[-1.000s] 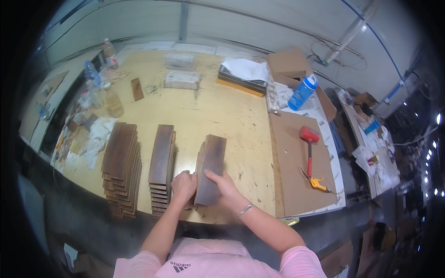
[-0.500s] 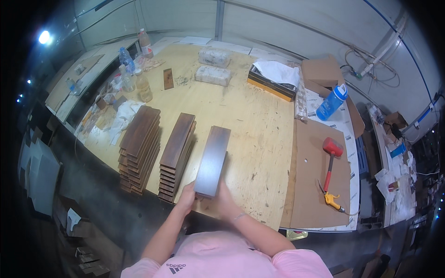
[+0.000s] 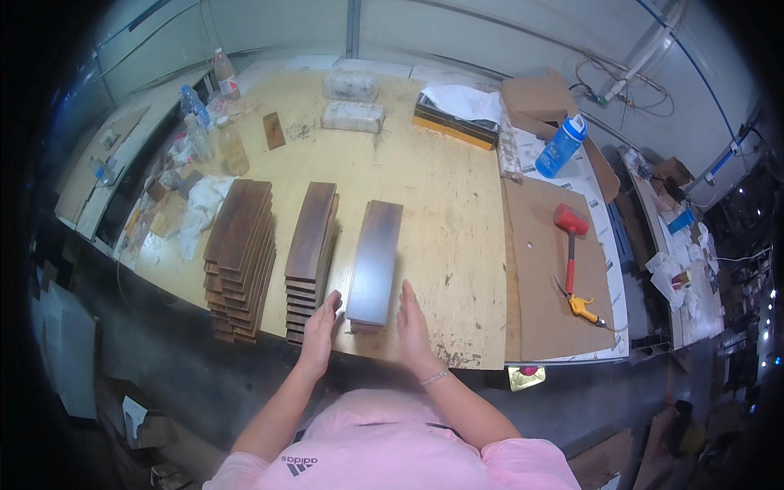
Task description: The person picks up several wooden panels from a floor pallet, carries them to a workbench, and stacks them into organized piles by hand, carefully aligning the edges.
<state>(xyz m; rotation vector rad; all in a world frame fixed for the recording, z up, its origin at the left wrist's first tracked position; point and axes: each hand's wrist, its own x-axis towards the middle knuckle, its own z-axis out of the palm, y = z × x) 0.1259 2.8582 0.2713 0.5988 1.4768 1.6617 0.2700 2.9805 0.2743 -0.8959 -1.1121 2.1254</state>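
A short stack of dark brown wooden planks [image 3: 375, 265] lies near the table's front edge, its top plank shining with reflected light. My left hand [image 3: 319, 328] is just off the stack's left side, fingers straight and apart from the wood. On the other side, my right hand [image 3: 414, 325] is held upright with its fingers stretched out, a small gap between it and the planks. Neither hand holds anything. To the left stand a taller plank stack [image 3: 309, 245] and, beyond it, a larger stepped stack [image 3: 237, 237].
On cardboard [image 3: 555, 286] at right lie a red mallet [image 3: 572, 222] and a yellow air blow gun [image 3: 583, 309]. A blue bottle [image 3: 562, 147], a box with white paper [image 3: 459, 116] and wrapped blocks [image 3: 352, 117] stand farther back. Plastic bottles [image 3: 232, 147] crowd the left edge.
Both hands have let go of the near plank stack and moved apart to its sides. The whole view has shifted slightly.
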